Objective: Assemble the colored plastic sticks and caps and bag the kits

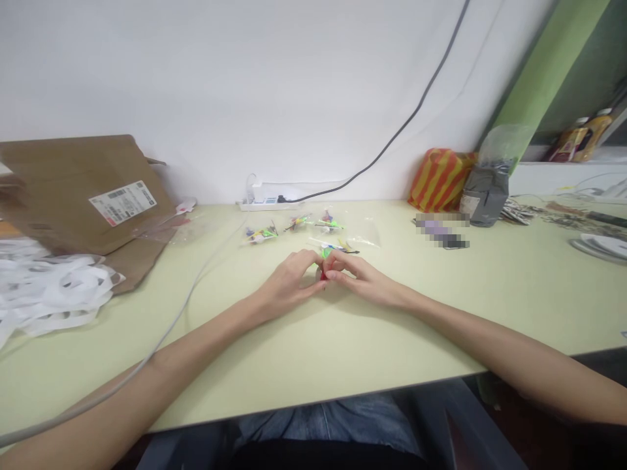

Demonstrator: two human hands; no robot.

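Note:
My left hand (292,282) and my right hand (361,277) meet over the middle of the table, fingertips pinched together. Between them is a small red piece (323,275), mostly covered by the fingers, so its kind is unclear. Just beyond the fingertips lie small plastic parts (337,247) in bright green, yellow, white and black. Farther back, several little clusters of coloured parts lie in clear plastic bags, one cluster (262,235) to the left and another (329,224) nearer the middle.
A brown cardboard package (73,189) and a heap of white strips (53,284) occupy the left. A grey cable (183,303) crosses over my left forearm. Along the wall stand a power strip (267,203), a striped bag (435,179) and a grey bag (484,192).

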